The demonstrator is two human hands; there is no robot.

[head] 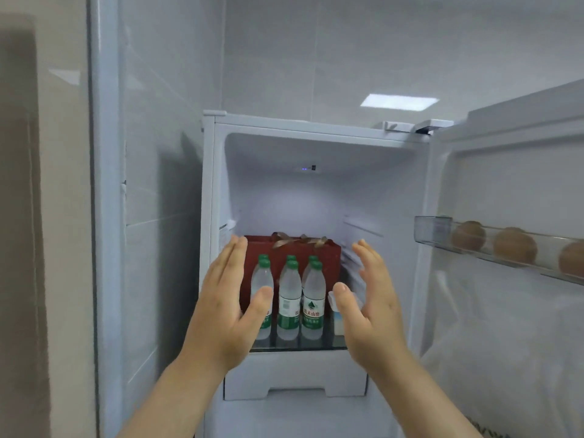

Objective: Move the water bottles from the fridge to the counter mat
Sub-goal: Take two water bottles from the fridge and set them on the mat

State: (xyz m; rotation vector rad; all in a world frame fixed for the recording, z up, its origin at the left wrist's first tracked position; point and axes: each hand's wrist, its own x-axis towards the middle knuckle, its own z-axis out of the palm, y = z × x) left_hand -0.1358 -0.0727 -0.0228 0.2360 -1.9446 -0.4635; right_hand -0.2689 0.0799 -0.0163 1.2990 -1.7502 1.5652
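Now both hands' fingers [235, 257] spread apart, flanking the water bottles [289, 298] untouched.

I see water bottles [288, 298]: clear plastic, green caps, labels white on top and green below, white print on green band. Front right bottle label carries small green triangle mark. Behind them box [328, 257]: dark red, plain, brownish ribbon handles on top. Fridge [316, 191] interior white, tiny blue light on ceiling. Door bin [433, 229]: clear, greyish tint. Eggs [515, 246] in it: brown. Small carton [337, 320] right of bottles: white and pale blue. Wall tiles [268, 58]: pale grey, glossy.
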